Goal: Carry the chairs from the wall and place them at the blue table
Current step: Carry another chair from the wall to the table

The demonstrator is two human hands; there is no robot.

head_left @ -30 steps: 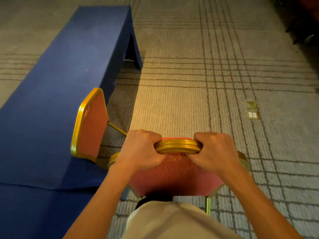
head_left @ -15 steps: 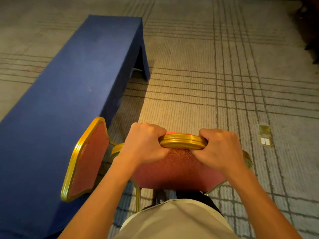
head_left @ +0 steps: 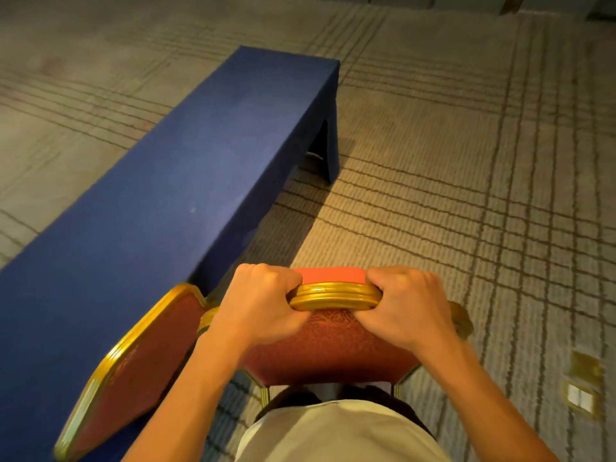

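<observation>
I hold a red chair with a gold frame (head_left: 333, 338) in front of my body. My left hand (head_left: 263, 305) and my right hand (head_left: 403, 305) both grip the gold top rail of its backrest, fingers curled over it. A long blue table (head_left: 186, 181) runs from the lower left toward the upper middle. A second red and gold chair (head_left: 133, 371) stands against the table's near side, just left of the one I hold. The legs of my chair are hidden beneath me.
Beige carpet with dark grid lines covers the floor to the right and beyond the table. A brass floor socket (head_left: 581, 393) sits in the carpet at the lower right. The table's far end (head_left: 328, 118) shows an open gap under the cloth.
I have moved forward along the table with the chair in both hands. The standing chair has slid toward the lower left of view, and the table's far end appears nearer.
</observation>
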